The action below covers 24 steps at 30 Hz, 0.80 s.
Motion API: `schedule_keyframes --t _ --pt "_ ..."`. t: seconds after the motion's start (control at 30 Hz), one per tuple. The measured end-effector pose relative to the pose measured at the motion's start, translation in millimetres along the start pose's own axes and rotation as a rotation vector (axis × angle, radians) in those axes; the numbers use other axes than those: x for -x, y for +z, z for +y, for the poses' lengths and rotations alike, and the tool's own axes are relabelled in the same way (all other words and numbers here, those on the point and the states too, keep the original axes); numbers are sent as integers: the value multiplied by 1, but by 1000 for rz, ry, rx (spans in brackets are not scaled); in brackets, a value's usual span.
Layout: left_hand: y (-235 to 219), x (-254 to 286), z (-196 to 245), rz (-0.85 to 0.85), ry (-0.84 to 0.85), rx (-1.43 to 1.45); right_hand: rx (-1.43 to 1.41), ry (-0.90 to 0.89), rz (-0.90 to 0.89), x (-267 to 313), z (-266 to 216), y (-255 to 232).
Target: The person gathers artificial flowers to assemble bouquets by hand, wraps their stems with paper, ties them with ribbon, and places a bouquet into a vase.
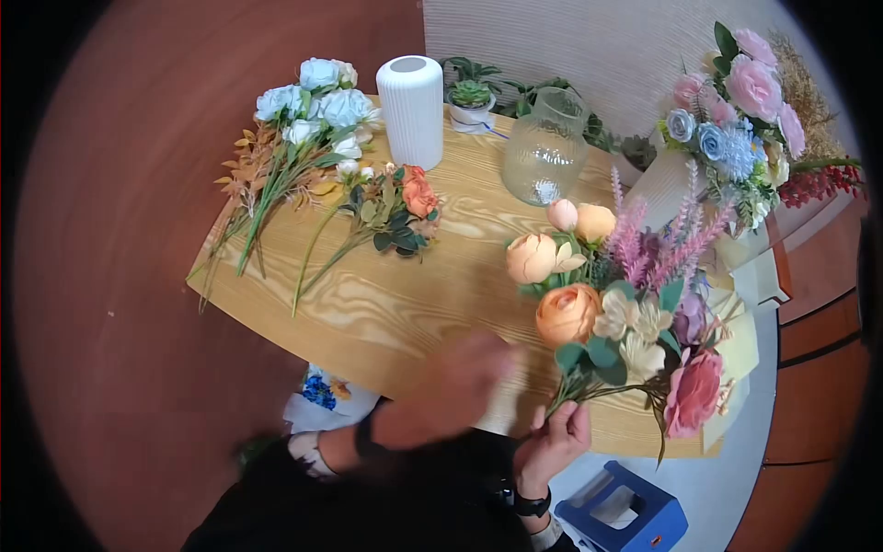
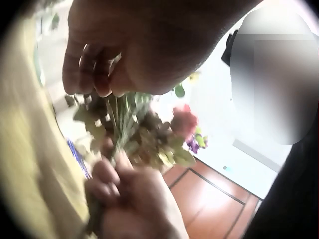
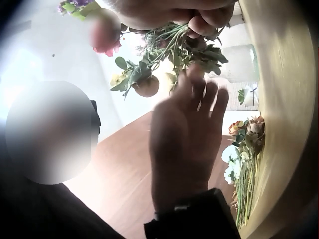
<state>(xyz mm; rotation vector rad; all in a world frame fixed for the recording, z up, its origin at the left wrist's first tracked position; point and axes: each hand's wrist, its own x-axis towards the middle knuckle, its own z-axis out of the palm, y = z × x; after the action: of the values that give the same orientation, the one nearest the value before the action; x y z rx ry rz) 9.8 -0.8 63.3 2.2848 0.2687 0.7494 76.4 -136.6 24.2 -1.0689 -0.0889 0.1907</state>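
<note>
My right hand (image 1: pixel 555 443) grips the gathered stems of an artificial flower bouquet (image 1: pixel 567 314) over the table's near edge. Its heads are orange peonies, cream blossoms, a deep pink rose (image 1: pixel 694 394) and purple sprigs (image 1: pixel 644 241), leaning away to the right. My left hand (image 1: pixel 451 391), blurred in the head view, is to the left of the stems. Seen from the right wrist, the left hand (image 3: pixel 187 124) stretches its fingers toward the bouquet's leaves, with gaps between them. In the left wrist view the right hand (image 2: pixel 134 196) wraps the green stems (image 2: pixel 122 124).
On the wooden table (image 1: pixel 368 336) lie blue and white flowers (image 1: pixel 317 106) and an orange-red spray (image 1: pixel 418 195). A white ribbed vase (image 1: pixel 410 115), a glass vase (image 1: pixel 544 152) and a potted succulent (image 1: pixel 471 97) stand behind. Another bouquet (image 1: pixel 736 115) is at right; a blue box (image 1: pixel 625 511) sits below.
</note>
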Motion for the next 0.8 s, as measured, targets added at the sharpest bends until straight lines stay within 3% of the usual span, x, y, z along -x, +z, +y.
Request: schedule_keyframes --t 0.07,0.13,0.2,0.23,0.3,0.33,0.4,0.43,0.47,0.57,0.6,0.63,0.7,0.77,0.8 --pt "-42 8 -40 122 -119 -260 57 -4 -5 -2 -9 0" --pt "-79 -5 -70 428 -196 -351 105 -31 -34 -5 -15 -4" --pt "-100 5 -110 471 -212 -542 92 -25 65 -8 -21 7" --pt "-107 10 -116 467 -205 -543 88 -24 160 -10 -23 10" --pt "-115 14 -123 181 -378 -610 66 -29 180 -13 -19 8" --pt "-117 13 -123 168 -349 -600 59 -3 168 -13 -16 7" --pt "-112 13 -122 13 -477 -520 68 17 139 -12 -12 1" --pt "-107 25 -143 64 -611 -184 52 39 153 -13 -15 5" --pt "-102 11 -98 176 -652 143 48 51 144 -15 -17 7" --pt "-105 8 -45 156 -588 321 -20 -31 103 -20 -12 3" --pt "-94 13 -34 234 -481 573 -45 -24 128 -20 -11 5" --pt "-91 14 -20 188 -362 710 -70 -13 143 -20 -10 6" --pt "-74 20 6 143 -332 931 -86 -32 121 -22 -8 6" --pt "-67 27 15 -150 -327 550 -121 -26 67 -23 -7 6" --pt "-52 19 22 -159 -308 497 -153 -14 70 -29 -7 14"
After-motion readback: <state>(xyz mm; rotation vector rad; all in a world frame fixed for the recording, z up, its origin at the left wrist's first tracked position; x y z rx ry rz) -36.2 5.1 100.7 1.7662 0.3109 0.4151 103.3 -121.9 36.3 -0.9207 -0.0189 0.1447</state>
